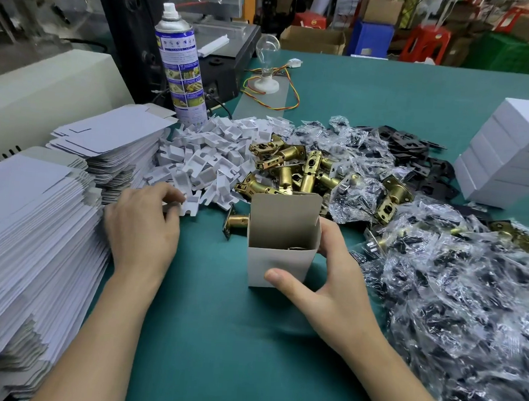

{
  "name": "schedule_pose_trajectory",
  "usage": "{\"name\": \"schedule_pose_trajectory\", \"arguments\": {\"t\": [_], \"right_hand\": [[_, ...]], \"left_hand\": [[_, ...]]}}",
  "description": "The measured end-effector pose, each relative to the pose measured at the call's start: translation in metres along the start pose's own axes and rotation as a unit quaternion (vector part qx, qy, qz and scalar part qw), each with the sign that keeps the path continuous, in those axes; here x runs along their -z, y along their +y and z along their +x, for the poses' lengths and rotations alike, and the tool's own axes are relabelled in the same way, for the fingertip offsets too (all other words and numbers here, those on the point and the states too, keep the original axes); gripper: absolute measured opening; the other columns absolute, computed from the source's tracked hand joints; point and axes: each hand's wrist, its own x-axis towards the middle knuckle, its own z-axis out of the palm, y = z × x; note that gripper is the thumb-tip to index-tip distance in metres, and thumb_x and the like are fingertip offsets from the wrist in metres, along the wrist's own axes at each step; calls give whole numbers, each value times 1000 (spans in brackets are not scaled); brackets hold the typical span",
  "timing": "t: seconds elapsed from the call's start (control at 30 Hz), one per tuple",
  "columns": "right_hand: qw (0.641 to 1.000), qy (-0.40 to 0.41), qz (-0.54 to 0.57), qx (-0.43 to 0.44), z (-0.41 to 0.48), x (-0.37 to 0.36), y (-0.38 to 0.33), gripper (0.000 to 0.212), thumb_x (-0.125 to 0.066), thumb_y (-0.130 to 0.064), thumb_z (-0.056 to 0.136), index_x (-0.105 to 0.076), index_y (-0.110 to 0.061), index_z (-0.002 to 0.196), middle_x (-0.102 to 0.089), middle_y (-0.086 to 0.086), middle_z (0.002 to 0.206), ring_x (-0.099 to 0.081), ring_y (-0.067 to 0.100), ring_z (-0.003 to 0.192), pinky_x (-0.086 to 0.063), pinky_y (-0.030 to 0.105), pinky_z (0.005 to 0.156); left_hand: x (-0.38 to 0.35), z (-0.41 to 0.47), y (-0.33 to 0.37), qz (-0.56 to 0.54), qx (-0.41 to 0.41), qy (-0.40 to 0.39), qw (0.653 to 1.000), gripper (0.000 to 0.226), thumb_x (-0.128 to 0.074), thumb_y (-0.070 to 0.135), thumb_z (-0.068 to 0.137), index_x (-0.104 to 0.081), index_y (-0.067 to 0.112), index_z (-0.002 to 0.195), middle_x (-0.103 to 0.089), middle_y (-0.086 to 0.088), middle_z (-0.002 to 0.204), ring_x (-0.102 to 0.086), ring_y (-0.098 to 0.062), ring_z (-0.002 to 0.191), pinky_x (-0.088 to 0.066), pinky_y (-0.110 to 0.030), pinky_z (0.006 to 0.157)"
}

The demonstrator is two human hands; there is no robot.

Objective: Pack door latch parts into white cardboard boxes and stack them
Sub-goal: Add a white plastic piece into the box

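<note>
The open box (279, 254) stands upright at the centre of the green table (216, 338), top flap raised. Inside, only the rim of one metal part shows near the front wall; the rest of the contents cannot be made out. The right hand (329, 286) grips the box, with the thumb on the front face and the fingers round the right side. The left hand (142, 226) has its fingers curled, pinching a white plastic insert (190, 206) at the pile's edge. Brass latches (290, 171) lie heaped just behind the box. Closed white boxes (510, 155) are stacked far right, and flat box blanks (20, 230) at left.
</note>
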Motion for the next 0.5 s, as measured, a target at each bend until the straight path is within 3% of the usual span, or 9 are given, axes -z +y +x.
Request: {"name": "schedule_pose_trajectory", "arguments": {"t": [0.1,0.2,0.37,0.5], "right_hand": [[1000,-3,-3,-4,0,0,-1,60,-76,-52,80,-48,-41,131,-65,-22,125,-61,11,121,-47,29,99],[1000,-4,-1,-5,0,1,-1,60,-77,-50,79,-49,-39,131,-66,-22,124,-62,11,120,-48,33,99],[1000,-1,0,-5,1,1,-2,59,-77,-50,79,-49,-40,130,-67,-21,123,-63,11,119,-49,31,98],[1000,-2,5,-5,1,1,-3,59,-77,-49,80,-49,-40,130,-67,-20,123,-63,13,119,-49,30,96]], "left_hand": [[1,0,4,-67,-13,40,997,24,-74,12,91,-70,22,113,-74,7,95,-62,-31,101,-43,-46,87],[2,1,9,-162,-18,30,986,40,-76,14,92,-67,25,129,-68,14,93,-58,-21,109,-38,-34,91],[0,3,11,-281,-11,-43,959,46,-78,10,91,-69,38,127,-70,15,93,-66,-1,95,-49,-22,92],[-1,4,12,-354,0,-42,934,48,-80,12,91,-69,49,118,-67,9,100,-67,1,90,-50,-8,82]]}}
